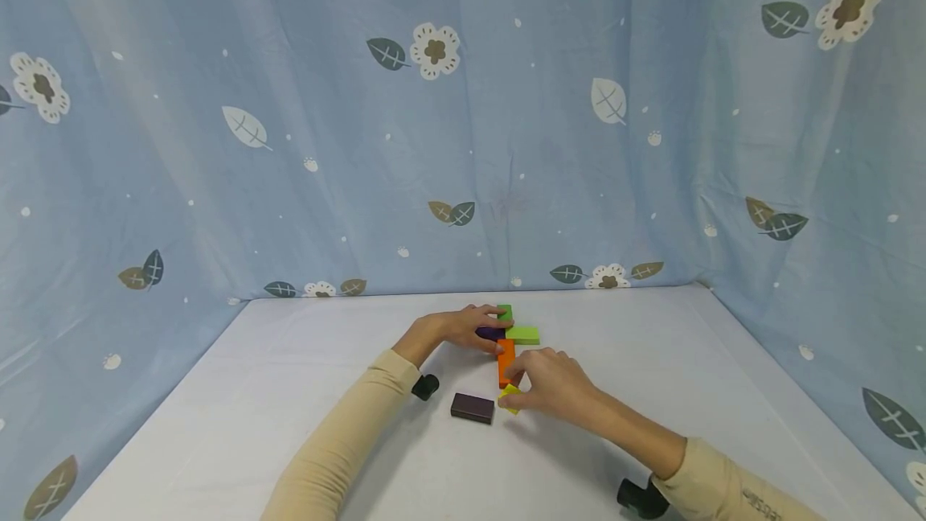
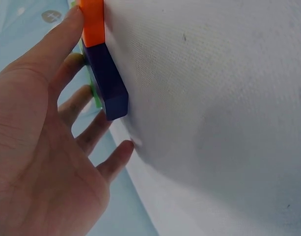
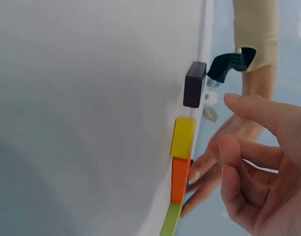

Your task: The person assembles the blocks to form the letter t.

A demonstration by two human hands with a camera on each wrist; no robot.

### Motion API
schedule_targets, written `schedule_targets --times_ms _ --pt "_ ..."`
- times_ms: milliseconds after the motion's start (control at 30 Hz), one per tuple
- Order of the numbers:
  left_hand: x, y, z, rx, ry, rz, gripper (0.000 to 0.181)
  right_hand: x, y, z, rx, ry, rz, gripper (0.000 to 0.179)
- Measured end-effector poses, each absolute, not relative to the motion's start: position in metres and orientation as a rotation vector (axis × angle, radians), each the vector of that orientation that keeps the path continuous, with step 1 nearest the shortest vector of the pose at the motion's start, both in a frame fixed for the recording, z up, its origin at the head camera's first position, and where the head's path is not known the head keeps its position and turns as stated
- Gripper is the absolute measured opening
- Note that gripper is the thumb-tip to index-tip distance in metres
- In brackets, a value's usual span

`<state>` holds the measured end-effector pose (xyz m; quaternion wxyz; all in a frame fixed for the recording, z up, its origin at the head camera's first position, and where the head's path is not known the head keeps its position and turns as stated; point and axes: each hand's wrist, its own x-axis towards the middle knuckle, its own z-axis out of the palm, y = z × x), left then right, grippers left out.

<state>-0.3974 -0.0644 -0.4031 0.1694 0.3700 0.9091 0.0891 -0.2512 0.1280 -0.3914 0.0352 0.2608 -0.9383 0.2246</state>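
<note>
In the head view, my left hand lies over a group of coloured blocks. Its thumb touches the orange block, and its fingers spread over the dark blue block toward the green block. A lime-green block lies to the right of the dark blue one. My right hand hovers at the yellow block, at the orange block's near end. The right wrist view shows a gap between thumb and index finger, with the yellow block apart from them. A dark brown block lies to the left.
A white cloth-covered table is under the blocks. Behind and beside it hangs a blue curtain with leaf and flower prints. Dark wrist-camera mounts stick out below both forearms.
</note>
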Motion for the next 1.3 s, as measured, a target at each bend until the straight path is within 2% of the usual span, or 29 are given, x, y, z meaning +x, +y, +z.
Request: schedule_targets --times_ms 333,1300 --pt "-0.397 -0.063 -0.401 1.021 2.596 0.215 0.062 -0.249 0.114 -0.394 0.856 -2.927 0.703 0.041" --pt "-0.396 -0.064 -0.401 1.025 2.590 0.263 0.064 -0.249 0.099 -0.400 0.934 -2.954 0.599 0.035"
